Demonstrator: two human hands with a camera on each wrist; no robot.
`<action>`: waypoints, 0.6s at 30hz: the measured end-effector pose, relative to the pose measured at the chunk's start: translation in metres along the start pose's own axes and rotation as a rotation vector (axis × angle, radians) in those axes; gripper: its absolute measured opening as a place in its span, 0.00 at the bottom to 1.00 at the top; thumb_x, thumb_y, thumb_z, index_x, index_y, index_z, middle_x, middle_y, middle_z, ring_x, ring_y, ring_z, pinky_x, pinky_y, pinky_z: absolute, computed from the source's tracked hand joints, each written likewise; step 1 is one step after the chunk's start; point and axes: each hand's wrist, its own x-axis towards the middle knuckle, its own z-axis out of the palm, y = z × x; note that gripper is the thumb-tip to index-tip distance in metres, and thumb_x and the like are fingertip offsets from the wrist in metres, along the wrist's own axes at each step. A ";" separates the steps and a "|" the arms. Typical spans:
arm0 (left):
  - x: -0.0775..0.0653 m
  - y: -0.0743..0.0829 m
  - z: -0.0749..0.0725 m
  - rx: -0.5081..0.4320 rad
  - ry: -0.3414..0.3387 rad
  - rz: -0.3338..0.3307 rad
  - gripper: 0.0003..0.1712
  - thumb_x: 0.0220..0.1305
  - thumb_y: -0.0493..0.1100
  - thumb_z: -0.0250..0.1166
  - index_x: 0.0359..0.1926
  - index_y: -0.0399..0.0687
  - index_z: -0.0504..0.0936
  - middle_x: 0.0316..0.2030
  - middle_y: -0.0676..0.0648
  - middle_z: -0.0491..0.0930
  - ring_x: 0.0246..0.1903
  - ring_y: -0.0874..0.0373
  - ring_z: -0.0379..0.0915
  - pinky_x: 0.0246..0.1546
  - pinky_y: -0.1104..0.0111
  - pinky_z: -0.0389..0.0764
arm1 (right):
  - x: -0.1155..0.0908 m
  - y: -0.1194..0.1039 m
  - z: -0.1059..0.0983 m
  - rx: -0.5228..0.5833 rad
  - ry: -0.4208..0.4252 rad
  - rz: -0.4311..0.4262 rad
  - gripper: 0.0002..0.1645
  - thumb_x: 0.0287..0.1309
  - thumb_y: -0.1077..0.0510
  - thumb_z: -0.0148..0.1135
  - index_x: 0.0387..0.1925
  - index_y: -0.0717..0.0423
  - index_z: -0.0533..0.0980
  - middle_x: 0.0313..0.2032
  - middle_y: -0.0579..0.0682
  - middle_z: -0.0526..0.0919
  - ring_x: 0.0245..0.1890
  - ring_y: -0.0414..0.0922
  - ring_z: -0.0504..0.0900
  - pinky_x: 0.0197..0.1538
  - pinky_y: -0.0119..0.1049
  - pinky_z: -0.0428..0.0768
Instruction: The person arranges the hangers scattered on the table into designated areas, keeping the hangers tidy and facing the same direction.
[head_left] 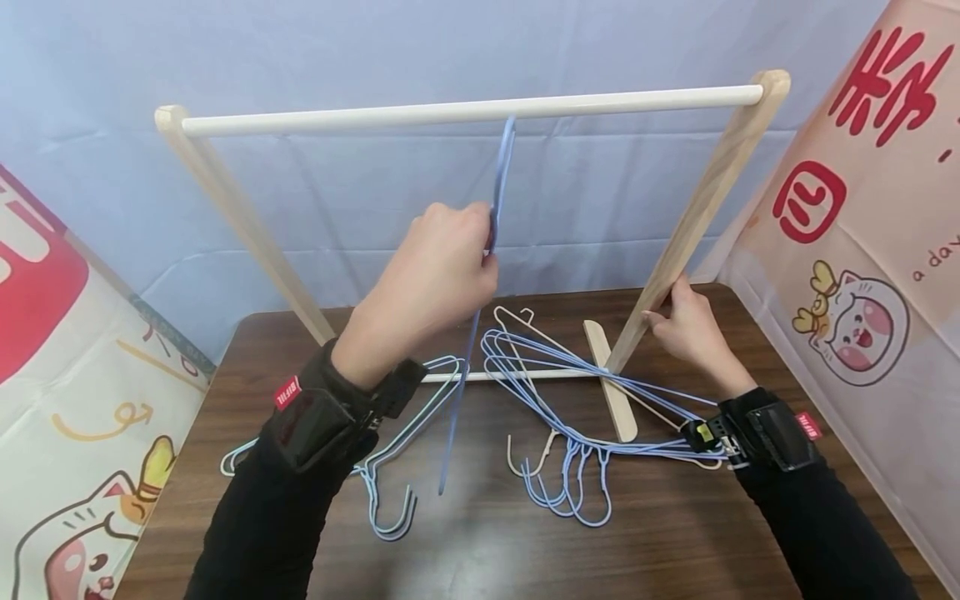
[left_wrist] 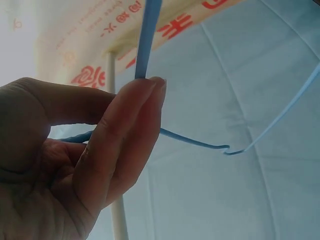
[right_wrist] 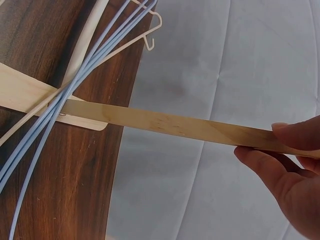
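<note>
My left hand (head_left: 431,279) grips a blue hanger (head_left: 504,167) just under the white top rail (head_left: 465,111) of a wooden rack. In the head view the hanger is seen nearly edge-on, its upper end at the rail. The left wrist view shows fingers and thumb pinching the blue hanger (left_wrist: 147,40), with one thin arm of it stretching right. My right hand (head_left: 692,329) holds the rack's right wooden post (head_left: 690,225) low down, thumb and fingers on either side of the post (right_wrist: 190,127) in the right wrist view.
Several blue hangers (head_left: 581,446) and a cream hanger (head_left: 517,454) lie across the rack's right foot (head_left: 618,408). More blue hangers (head_left: 390,529) lie left on the brown table (head_left: 480,558), partly behind my left forearm. Printed cloths (head_left: 855,275) hang at both sides.
</note>
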 end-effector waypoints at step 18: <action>0.037 0.021 0.009 -0.029 -0.031 -0.036 0.06 0.54 0.31 0.51 0.24 0.43 0.69 0.17 0.51 0.63 0.19 0.58 0.63 0.19 0.70 0.65 | 0.000 -0.001 0.001 -0.003 0.003 -0.006 0.28 0.53 0.71 0.57 0.53 0.72 0.56 0.34 0.69 0.72 0.33 0.61 0.74 0.30 0.45 0.67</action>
